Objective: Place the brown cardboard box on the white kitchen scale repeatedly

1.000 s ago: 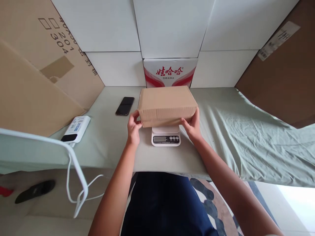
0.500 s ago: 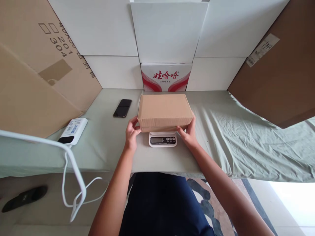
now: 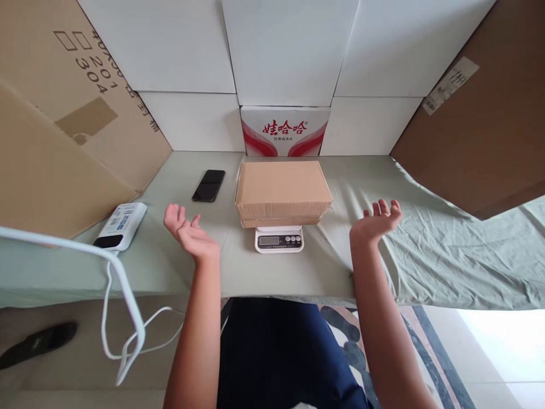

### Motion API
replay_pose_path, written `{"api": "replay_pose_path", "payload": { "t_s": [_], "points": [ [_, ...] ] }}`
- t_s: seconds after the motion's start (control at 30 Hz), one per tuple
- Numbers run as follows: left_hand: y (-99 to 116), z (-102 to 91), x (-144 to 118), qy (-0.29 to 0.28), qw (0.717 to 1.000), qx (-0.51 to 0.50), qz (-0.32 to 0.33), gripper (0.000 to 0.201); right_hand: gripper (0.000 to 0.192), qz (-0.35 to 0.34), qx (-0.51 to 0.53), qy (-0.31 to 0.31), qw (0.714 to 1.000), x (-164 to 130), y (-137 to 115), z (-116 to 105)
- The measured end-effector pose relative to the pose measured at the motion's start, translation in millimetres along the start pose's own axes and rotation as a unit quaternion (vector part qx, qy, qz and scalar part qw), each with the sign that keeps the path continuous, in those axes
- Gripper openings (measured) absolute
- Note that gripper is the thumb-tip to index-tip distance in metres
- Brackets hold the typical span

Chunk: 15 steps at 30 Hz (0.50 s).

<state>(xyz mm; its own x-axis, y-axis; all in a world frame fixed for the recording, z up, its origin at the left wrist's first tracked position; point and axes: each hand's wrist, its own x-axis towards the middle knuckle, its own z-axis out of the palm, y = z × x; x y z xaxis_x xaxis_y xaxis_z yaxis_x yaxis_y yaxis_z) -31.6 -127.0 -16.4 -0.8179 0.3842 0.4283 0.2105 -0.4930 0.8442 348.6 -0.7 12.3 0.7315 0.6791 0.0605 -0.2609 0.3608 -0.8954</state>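
Observation:
A closed brown cardboard box [image 3: 283,190] rests on a small white digital kitchen scale [image 3: 279,241], which sticks out toward me with its dark display and round buttons showing. The scale's weighing plate is hidden beneath the box. To the left of the box, my left hand [image 3: 189,233] is raised with its palm turned up and fingers spread, holding nothing. On the other side, my right hand [image 3: 374,221] is likewise palm up and open, apart from the box and above the cloth.
A black smartphone [image 3: 209,186] lies left of the box on the green cloth [image 3: 323,272]. Further left are a white device [image 3: 121,227] and a white cable [image 3: 123,278]. White boxes [image 3: 289,51] line the back; large cardboard sheets [image 3: 464,130] flank both sides.
Both my hands have let go of the cardboard box and moved outward, left and right, turning palm up. The box stays on the scale.

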Motion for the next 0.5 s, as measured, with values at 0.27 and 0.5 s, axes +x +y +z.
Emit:
{"api": "replay_pose_path", "payload": {
  "t_s": [0.27, 0.5],
  "points": [
    [1, 1.6, -1, -0.024, 0.998, -0.044, -0.045, 0.054, 0.032, 0.048, 0.016, -0.069, 0.996, -9, 3, 8],
    [11, 21.0, -16, -0.236, 0.968, -0.034, -0.07, 0.059, 0.035, 0.064, 0.024, -0.352, 0.934, -42, -5, 20]
  ]
}}
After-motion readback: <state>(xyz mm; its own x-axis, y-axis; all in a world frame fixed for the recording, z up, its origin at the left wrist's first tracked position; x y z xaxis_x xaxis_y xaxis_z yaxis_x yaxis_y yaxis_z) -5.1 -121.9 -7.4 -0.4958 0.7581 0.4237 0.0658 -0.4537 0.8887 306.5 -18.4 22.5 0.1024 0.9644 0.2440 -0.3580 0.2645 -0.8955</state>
